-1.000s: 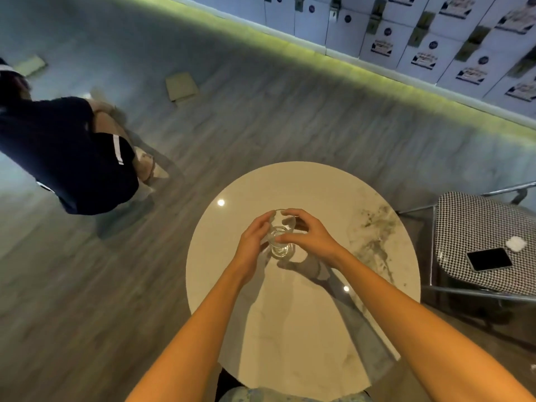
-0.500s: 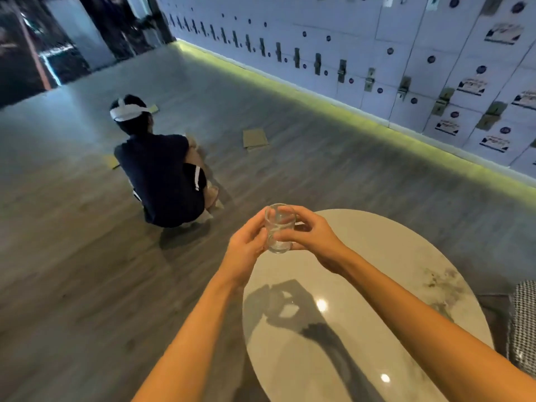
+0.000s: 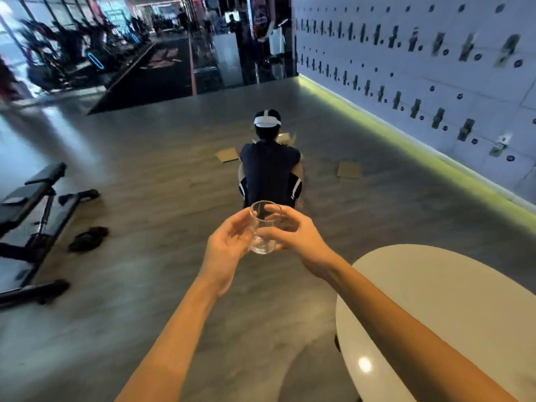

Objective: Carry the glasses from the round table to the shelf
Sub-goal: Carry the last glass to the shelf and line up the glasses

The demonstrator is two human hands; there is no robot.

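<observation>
An empty glass (image 3: 265,227) is held upright in the air over the floor (image 3: 145,198), just clear of the round table (image 3: 435,300), with the left hand (image 3: 229,248) cupped round its side and the right hand (image 3: 298,236) curled round its lower half. It is judged light, stiff, smooth enough to slip and easily broken, so it is best gripped round the lower wall, not at the thin rim
</observation>
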